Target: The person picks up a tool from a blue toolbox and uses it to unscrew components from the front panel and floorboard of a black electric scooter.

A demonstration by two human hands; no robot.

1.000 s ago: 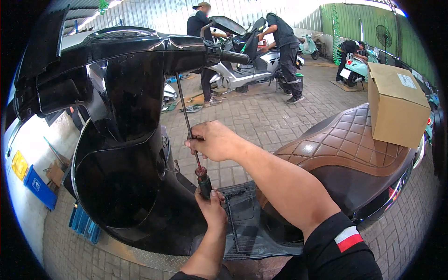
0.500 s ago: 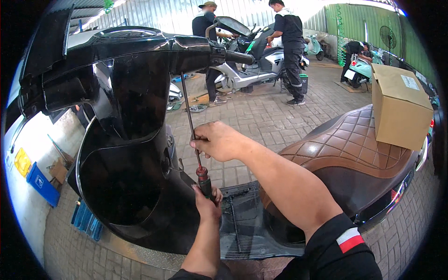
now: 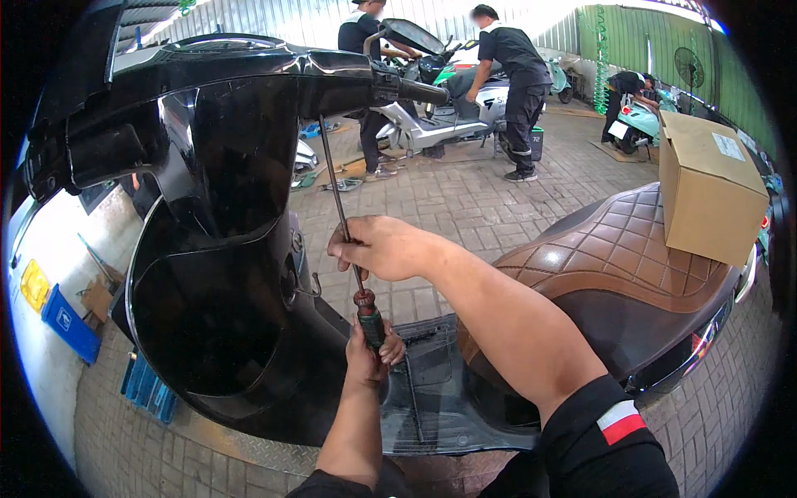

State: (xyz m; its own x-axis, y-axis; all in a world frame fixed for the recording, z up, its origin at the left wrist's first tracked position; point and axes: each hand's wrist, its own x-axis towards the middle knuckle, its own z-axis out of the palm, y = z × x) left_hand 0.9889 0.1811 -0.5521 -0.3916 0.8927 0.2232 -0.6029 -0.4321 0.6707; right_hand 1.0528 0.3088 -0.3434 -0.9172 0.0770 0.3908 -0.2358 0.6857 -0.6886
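A long screwdriver [image 3: 335, 187] with a red-and-green handle stands nearly upright, its upper end reaching the underside of the black handlebar cover [image 3: 249, 79]. My left hand [image 3: 374, 353] is wrapped round the handle from below. Higher up, my right hand [image 3: 378, 247] pinches the shaft between thumb and fingers. The screwdriver's tip is out of sight against the cover. To the left is the scooter's black leg shield [image 3: 307, 365] with an open hollow in it; a small metal hook [image 3: 314, 286] sticks out near my right hand. Below my hands lies the dark footboard [image 3: 440, 415].
A brown quilted seat [image 3: 581, 261] is at the right, with a cardboard box [image 3: 716, 195] on it. Two people [image 3: 515, 83] stand at a silver scooter [image 3: 440, 124] behind; another person bends by a mint scooter [image 3: 638, 126]. A blue bin [image 3: 73, 324] stands at the left wall.
The screwdriver and both hands have shifted slightly, and its handle appears turned. Behind, the person in dark clothes now leans towards the silver scooter.
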